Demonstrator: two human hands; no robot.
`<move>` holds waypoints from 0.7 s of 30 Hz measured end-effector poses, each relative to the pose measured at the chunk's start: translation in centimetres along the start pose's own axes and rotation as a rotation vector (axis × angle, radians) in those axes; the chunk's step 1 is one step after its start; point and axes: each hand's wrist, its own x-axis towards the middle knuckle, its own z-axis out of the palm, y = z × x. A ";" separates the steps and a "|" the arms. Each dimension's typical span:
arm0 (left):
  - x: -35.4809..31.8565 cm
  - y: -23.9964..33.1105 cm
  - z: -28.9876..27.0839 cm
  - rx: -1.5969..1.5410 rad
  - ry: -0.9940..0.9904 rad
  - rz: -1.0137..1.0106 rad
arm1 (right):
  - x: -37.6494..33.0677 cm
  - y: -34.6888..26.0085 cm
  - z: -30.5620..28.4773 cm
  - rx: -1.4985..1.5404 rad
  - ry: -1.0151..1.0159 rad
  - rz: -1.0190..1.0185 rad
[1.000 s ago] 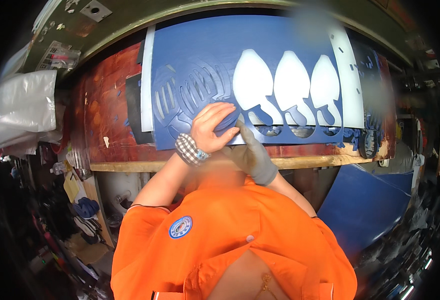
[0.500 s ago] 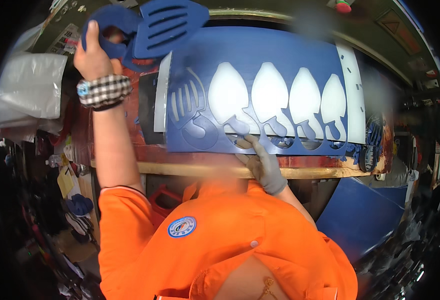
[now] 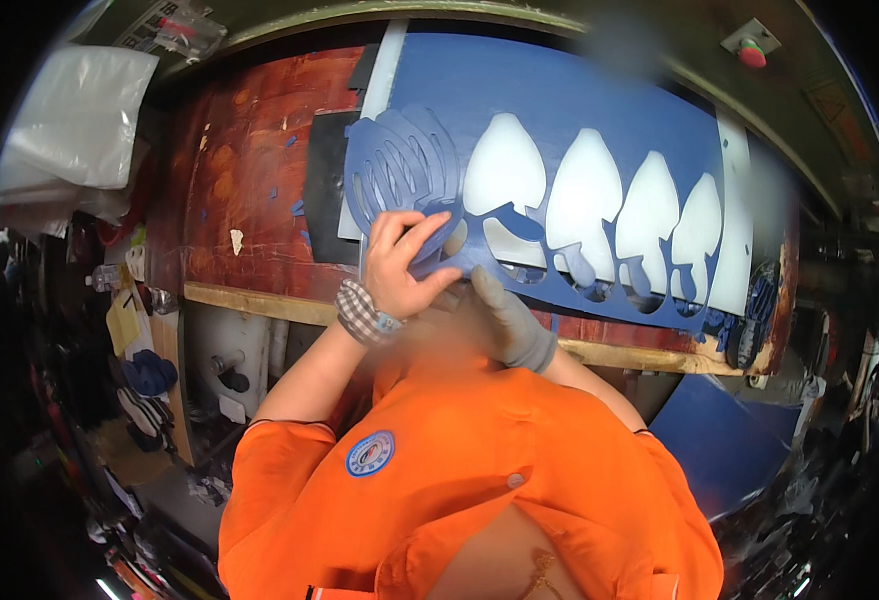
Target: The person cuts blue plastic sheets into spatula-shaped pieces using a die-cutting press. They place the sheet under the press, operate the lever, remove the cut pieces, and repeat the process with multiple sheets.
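A large blue sheet (image 3: 580,85) lies on the bench, with several leaf-shaped openings showing white beneath. At its left end are slotted blue cut-outs (image 3: 405,165) with a rounded, looped lower part, apparently stacked. My bare left hand (image 3: 405,262), with a checked band at the wrist, has its fingers curled over that lower part and its thumb toward the front edge. My right hand (image 3: 513,325), in a grey glove, closes at the sheet's front edge close to my left thumb. Some of its fingers are hidden beneath the blue material.
The red, worn bench top (image 3: 250,180) carries blue scraps and a black mat (image 3: 330,190). Its wooden front edge (image 3: 260,303) runs before me. A clear plastic bag (image 3: 80,115) hangs at left. A red button (image 3: 752,55) sits far right; another blue sheet (image 3: 715,440) leans below.
My left hand has come down and right from the upper left, bringing its slotted cut-outs onto the sheet's left end. My right hand has shifted slightly left. The view has turned a little.
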 end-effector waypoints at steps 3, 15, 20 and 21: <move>1.6 1.1 -1.1 -0.282 -0.076 -0.243 | 0.6 0.2 0.2 -0.290 0.065 -0.010; 7.6 0.0 -6.2 -0.870 0.117 -0.743 | -1.5 0.7 1.2 -0.736 0.525 0.014; 11.8 1.0 -18.6 -0.948 0.099 -0.582 | -2.4 0.4 1.3 -0.766 0.629 0.134; 12.7 1.0 -20.1 -0.992 0.083 -0.480 | -2.4 0.3 1.3 -0.777 0.604 0.086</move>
